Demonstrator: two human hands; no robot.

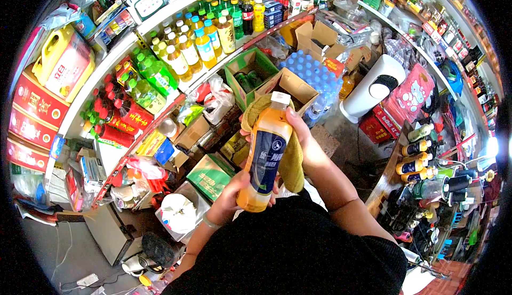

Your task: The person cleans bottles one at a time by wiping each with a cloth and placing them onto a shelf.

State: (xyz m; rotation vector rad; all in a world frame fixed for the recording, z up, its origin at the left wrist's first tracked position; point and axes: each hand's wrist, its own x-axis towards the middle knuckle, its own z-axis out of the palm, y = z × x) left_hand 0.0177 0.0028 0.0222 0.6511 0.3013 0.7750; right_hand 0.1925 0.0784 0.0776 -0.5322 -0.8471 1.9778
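Note:
A plastic bottle of orange drink (268,148) with a dark blue label and a white cap is held tilted in front of my chest. My left hand (234,192) grips its lower end, fingers wrapped round the base. Up near the shoulder of the bottle, my right hand (298,127) is closed on a yellow-green cloth (292,162). The cloth lies against the back and side of the bottle and hangs down below my right hand. Part of the right fingers is hidden behind the bottle and cloth.
Shelves with bottled drinks (186,49) curve along the left and back. Ahead stand an open green carton (232,84), a pack of water bottles (314,73) and a white cylindrical appliance (373,87). Several similar orange bottles (416,164) line a wooden counter edge at right.

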